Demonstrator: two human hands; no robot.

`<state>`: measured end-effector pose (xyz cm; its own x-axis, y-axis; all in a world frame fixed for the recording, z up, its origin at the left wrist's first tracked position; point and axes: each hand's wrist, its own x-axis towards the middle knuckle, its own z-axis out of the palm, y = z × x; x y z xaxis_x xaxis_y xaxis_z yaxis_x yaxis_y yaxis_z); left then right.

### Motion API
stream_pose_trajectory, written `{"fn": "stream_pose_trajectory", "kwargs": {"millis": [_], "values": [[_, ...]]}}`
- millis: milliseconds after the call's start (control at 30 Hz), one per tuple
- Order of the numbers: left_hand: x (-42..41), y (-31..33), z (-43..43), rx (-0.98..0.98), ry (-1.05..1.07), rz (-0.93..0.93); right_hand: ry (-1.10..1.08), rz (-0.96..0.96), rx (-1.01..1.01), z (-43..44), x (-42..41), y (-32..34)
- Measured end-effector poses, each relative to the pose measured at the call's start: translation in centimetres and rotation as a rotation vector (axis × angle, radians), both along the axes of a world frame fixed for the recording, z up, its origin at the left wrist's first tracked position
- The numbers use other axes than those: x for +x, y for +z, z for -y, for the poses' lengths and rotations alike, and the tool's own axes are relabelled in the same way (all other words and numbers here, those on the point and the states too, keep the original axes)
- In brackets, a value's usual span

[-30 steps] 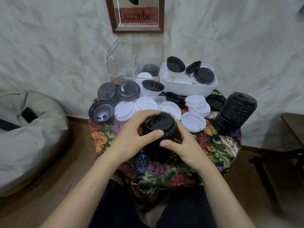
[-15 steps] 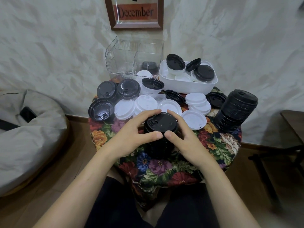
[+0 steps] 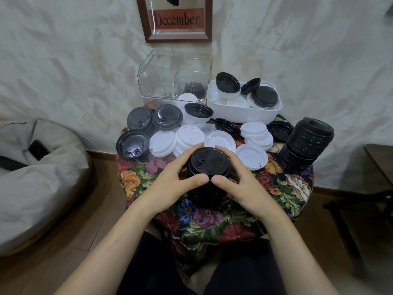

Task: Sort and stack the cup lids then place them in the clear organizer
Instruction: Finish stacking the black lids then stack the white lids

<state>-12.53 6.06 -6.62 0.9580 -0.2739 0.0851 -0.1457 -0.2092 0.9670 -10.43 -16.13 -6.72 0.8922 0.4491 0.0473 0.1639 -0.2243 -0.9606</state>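
Thumbs: since a second ago they have slid together and now almost meet at the stack's 6 o'clock edge.
Hands: left hand (image 3: 170, 184) and right hand (image 3: 242, 186) both curl round the black lid stack (image 3: 207, 161).
Stack: at 6 o'clock on the floral table (image 3: 212, 220); the clear organizer (image 3: 157, 81) is at 11 o'clock, well apart.
Risk: an uneven squeeze could skew the lids; the tall black stack (image 3: 306, 145) at 3 o'clock already leans.
Writing: the framed sign (image 3: 177, 20) reads "December".

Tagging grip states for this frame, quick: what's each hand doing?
Left hand: grips the black lid stack.
Right hand: grips the same stack.
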Motion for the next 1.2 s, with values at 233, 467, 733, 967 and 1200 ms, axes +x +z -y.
{"fn": "stream_pose_trajectory", "kwargs": {"millis": [233, 467, 733, 967, 1200], "values": [[-0.1, -0.8, 0.1, 0.014, 0.020, -0.018, -0.015, 0.020, -0.002, 0.1, 0.0, 0.2], [0.1, -0.7, 0.1, 0.001, 0.015, 0.005, -0.018, 0.026, -0.025, 0.3, 0.4, 0.5], [-0.2, -0.9, 0.2, 0.043, 0.016, 0.052, -0.024, 0.009, -0.035, 0.2, 0.4, 0.4], [-0.6, -1.6, 0.3, 0.012, 0.050, 0.023, -0.051, 0.036, -0.064, -0.1, 0.0, 0.3], [-0.5, -2.2, 0.1, -0.001, 0.045, 0.034, -0.031, 0.035, -0.081, -0.1, -0.1, -0.1]]}}
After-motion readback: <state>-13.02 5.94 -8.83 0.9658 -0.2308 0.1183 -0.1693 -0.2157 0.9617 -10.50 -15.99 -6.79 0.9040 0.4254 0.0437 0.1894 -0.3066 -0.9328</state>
